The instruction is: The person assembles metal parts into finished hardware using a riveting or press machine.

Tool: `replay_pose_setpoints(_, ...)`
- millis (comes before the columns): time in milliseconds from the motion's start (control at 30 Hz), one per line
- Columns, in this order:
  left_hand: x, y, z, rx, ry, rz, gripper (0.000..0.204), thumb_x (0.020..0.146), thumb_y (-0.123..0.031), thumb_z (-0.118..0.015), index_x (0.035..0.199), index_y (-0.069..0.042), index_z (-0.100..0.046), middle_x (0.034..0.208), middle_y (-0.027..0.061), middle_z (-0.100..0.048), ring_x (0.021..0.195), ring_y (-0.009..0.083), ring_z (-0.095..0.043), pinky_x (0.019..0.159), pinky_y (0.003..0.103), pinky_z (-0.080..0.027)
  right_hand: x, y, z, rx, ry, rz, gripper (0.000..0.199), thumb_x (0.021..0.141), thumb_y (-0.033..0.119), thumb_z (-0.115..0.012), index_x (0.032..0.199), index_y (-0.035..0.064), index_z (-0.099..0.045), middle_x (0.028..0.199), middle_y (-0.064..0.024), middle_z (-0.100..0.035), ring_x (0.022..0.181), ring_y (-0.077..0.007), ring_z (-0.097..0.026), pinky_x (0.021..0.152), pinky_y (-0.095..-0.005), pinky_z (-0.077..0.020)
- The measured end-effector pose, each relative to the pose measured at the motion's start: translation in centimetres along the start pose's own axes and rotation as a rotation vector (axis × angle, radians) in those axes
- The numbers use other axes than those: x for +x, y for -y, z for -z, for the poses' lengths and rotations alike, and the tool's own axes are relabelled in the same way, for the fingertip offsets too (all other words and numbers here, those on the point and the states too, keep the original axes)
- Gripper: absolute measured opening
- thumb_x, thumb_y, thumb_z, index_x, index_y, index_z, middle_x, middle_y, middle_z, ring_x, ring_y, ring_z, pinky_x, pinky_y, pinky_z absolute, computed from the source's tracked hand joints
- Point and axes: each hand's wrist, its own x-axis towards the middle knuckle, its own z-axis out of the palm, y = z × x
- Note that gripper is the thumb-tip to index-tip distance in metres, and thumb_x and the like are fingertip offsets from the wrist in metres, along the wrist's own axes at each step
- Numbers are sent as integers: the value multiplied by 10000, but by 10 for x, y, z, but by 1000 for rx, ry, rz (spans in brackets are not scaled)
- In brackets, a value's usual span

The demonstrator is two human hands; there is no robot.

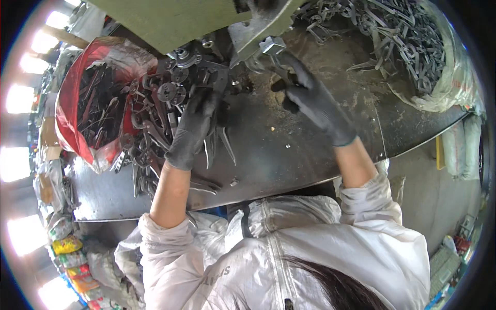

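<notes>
My left hand (pixel 194 126), in a dark grey glove, is closed around a pair of pliers (pixel 226 146) under the machine's front. The handles stick out below my fingers, spread apart; the glove covers the middle. My right hand (pixel 323 111), gloved alike, has its fingers bent beside a shiny metal block (pixel 272 45) on the machine. A curved grey metal piece (pixel 257 65) shows by its fingertips; whether they hold it is unclear. Many pliers and plier parts (pixel 150 126) lie heaped left of my left hand.
The green machine (pixel 170 23) overhangs the dark metal table (pixel 289 160). A red-lined bag (pixel 64 111) of dark metal parts stands at left. At far right, a whitish sack (pixel 449 98) holds grey metal parts. A small nut-like piece (pixel 234 182) lies near the table's front edge.
</notes>
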Motion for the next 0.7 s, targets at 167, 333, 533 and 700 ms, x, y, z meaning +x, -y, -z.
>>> replay_pose_setpoints(167, 5, -1, -7, -81, -68, -121, 507, 806, 9, -623, 1313, 8, -607, 1258, 177, -621, 1189, 308, -584, 1070, 375, -486, 35, 2, -36, 167, -125, -83, 407, 1012, 99, -572, 1387, -59, -559, 967, -86, -726, 654, -86, -559, 575, -233, -468)
replay_pose_setpoints(333, 14, -15, 3, 668, -204, -561, 448, 801, -30, -630, 1249, -20, -649, 1234, 99, -646, 1149, 268, -595, 1010, 358, -525, 37, -3, -43, 128, -41, -81, 309, 1004, 117, -607, 1255, -57, -655, 964, -89, -727, 657, -83, -565, 573, -227, -461)
replay_pose_setpoints(533, 15, -3, 5, 569, -179, -501, 418, 810, -58, -629, 1224, -7, -656, 1220, 132, -655, 1137, 281, -608, 1017, 365, -527, 46, -20, -55, -54, 21, 12, 295, 968, 95, -651, 1231, -39, -669, 1043, -85, -722, 827, -139, -651, 696, -289, -537)
replay_pose_setpoints(700, 27, -7, -1, 710, 45, -310, 317, 858, -100, -613, 1149, 15, -668, 1174, 177, -672, 1105, 310, -647, 936, 413, -555, 64, -52, -35, -1014, 96, 1008, 325, 929, 56, -655, 1239, -40, -648, 1051, -81, -711, 939, -179, -671, 758, -325, -562)
